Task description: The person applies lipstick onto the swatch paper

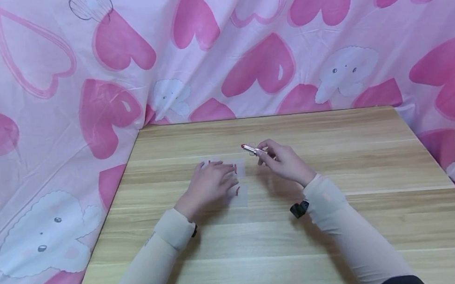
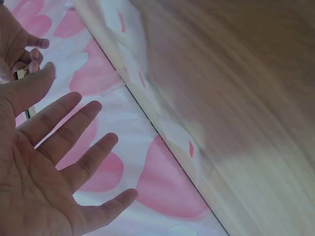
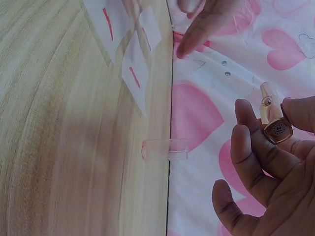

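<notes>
My right hand [image 1: 283, 160] pinches an uncapped lipstick [image 1: 249, 148] between thumb and fingers, its red tip pointing left. In the right wrist view the lipstick's metallic tube [image 3: 269, 110] shows its labelled base. Fingers spread and straight, my left hand [image 1: 212, 182] is over several small white paper pieces [image 1: 240, 200]; the head view does not show whether it touches them. Each visible paper piece [image 3: 134, 73] bears a short red stroke. The hand partly hides the papers from the head. A clear pinkish cap [image 3: 167, 149] stands on the table near my right hand.
The wooden table [image 1: 364, 154] has its far edge against a pink cloth [image 1: 254, 45] printed with hearts, which also hangs along the left and right sides. A dark wrist camera [image 1: 300, 209] sits under the right sleeve cuff.
</notes>
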Tool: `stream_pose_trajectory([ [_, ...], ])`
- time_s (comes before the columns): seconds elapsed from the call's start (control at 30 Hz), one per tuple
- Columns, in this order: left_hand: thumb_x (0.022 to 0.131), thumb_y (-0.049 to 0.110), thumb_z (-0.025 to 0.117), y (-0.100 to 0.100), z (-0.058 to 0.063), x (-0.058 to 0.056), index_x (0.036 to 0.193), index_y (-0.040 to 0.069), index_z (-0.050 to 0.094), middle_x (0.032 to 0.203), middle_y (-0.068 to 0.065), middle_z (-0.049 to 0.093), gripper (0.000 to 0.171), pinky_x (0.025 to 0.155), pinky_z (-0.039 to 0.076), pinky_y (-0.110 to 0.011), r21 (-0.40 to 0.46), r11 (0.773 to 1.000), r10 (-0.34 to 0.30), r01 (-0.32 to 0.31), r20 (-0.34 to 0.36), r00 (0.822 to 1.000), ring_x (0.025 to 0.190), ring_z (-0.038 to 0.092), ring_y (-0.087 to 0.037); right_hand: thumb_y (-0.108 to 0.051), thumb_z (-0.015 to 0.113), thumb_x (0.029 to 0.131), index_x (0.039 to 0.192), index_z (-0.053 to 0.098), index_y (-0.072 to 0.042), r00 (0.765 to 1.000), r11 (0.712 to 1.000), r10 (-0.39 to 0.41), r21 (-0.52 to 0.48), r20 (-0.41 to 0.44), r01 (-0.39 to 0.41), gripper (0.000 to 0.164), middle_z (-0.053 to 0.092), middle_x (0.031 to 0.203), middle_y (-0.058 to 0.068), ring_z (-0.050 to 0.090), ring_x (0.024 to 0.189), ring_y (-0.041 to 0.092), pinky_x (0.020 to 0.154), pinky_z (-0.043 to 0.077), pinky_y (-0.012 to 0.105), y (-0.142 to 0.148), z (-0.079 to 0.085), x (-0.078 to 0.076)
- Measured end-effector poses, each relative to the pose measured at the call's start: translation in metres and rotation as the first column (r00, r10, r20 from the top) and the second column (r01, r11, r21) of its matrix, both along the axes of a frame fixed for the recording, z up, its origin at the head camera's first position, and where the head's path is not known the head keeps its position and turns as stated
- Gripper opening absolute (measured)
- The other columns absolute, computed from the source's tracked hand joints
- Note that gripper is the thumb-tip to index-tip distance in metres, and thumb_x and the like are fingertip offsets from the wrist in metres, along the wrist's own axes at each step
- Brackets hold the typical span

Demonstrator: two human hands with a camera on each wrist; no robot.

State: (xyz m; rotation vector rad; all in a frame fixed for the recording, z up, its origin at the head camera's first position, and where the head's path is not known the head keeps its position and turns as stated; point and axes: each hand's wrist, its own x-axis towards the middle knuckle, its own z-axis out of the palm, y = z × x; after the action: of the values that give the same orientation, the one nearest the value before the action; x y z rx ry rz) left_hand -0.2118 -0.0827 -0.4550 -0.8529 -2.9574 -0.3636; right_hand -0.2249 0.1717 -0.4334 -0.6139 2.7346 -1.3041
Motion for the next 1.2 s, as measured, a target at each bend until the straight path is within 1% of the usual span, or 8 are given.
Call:
stream_pose_trajectory([
  [0.27,0.092,0.052,0.057,0.011,0.016,-0.012,0.130,0.029,0.061,0.125,0.007,0.067,0.044,0.104,0.040,-0.055,0.086,0.996,0.023,-0.025,0.017,1.000,0.121,0.060,-0.016,-0.041,0.045,0.101,0.117,0.054,-0.022,1.000,0.999,-0.007,-0.042,-0.004,0.007,0.026,0.072,0.089,-0.001,0.065,0.081,0.026,0.064,0.052,0.033,-0.004,0.003,-0.002],
  [0.43,0.093,0.054,0.054,0.019,0.026,-0.024,0.136,0.026,0.056,0.133,0.008,0.062,0.051,0.104,0.046,-0.046,0.239,0.971,-0.005,-0.019,0.100,0.995,0.124,0.059,-0.018,-0.038,0.045,0.102,0.118,0.053,-0.021,1.000,0.995,-0.017,-0.097,-0.010,0.016,0.025,0.072,0.090,0.001,0.066,0.083,0.029,0.066,0.053,0.034,-0.007,0.004,-0.004],
  [0.57,0.094,0.056,0.051,0.023,0.029,-0.032,0.138,0.024,0.053,0.138,0.006,0.059,0.055,0.109,0.043,-0.042,0.422,0.907,-0.067,-0.021,0.191,0.979,0.129,0.054,-0.018,-0.041,0.044,0.101,0.121,0.052,-0.021,1.000,0.988,-0.016,-0.151,0.005,0.016,0.028,0.071,0.092,0.002,0.067,0.082,0.024,0.065,0.053,0.032,-0.009,0.005,-0.005],
  [0.77,0.096,0.047,0.054,0.027,0.023,-0.038,0.132,0.023,0.058,0.131,0.003,0.064,0.044,0.104,0.047,-0.046,0.635,0.772,-0.177,-0.026,0.254,0.951,0.125,0.057,-0.016,-0.037,0.045,0.102,0.126,0.052,-0.016,0.996,0.952,0.052,-0.304,0.078,-0.026,0.033,0.070,0.098,0.011,0.065,0.088,0.030,0.071,0.053,0.030,-0.017,0.001,-0.004],
  [0.87,0.097,0.041,0.055,0.030,0.021,-0.039,0.127,0.022,0.062,0.129,0.003,0.065,0.036,0.102,0.048,-0.043,0.701,0.712,-0.221,-0.044,0.283,0.934,0.123,0.058,-0.015,-0.030,0.044,0.103,0.130,0.050,-0.013,0.989,0.926,0.093,-0.374,0.116,-0.043,0.033,0.067,0.102,0.017,0.063,0.091,0.038,0.077,0.054,0.032,-0.021,-0.002,-0.003],
  [0.97,0.098,0.039,0.055,0.034,0.021,-0.038,0.128,0.024,0.062,0.131,0.006,0.063,0.034,0.102,0.048,-0.040,0.743,0.667,-0.246,-0.064,0.300,0.922,0.123,0.057,-0.012,-0.028,0.042,0.104,0.129,0.050,-0.011,0.984,0.910,0.112,-0.413,0.138,-0.045,0.031,0.066,0.103,0.020,0.061,0.093,0.043,0.078,0.055,0.033,-0.024,-0.004,-0.001],
  [1.1,0.098,0.039,0.053,0.039,0.022,-0.037,0.130,0.028,0.060,0.135,0.011,0.061,0.034,0.104,0.046,-0.038,0.780,0.616,-0.265,-0.109,0.335,0.904,0.126,0.054,-0.008,-0.034,0.040,0.104,0.124,0.052,-0.010,0.979,0.898,0.125,-0.437,0.163,-0.042,0.034,0.064,0.102,0.016,0.061,0.093,0.037,0.079,0.055,0.036,-0.027,-0.005,-0.001],
  [1.2,0.099,0.039,0.051,0.042,0.024,-0.036,0.128,0.028,0.062,0.136,0.012,0.059,0.033,0.109,0.042,-0.038,0.811,0.565,-0.299,-0.150,0.371,0.879,0.129,0.052,-0.007,-0.040,0.040,0.103,0.123,0.054,-0.011,0.965,0.882,0.156,-0.470,0.212,-0.039,0.038,0.063,0.100,0.009,0.062,0.091,0.025,0.082,0.055,0.040,-0.027,-0.006,-0.001],
])
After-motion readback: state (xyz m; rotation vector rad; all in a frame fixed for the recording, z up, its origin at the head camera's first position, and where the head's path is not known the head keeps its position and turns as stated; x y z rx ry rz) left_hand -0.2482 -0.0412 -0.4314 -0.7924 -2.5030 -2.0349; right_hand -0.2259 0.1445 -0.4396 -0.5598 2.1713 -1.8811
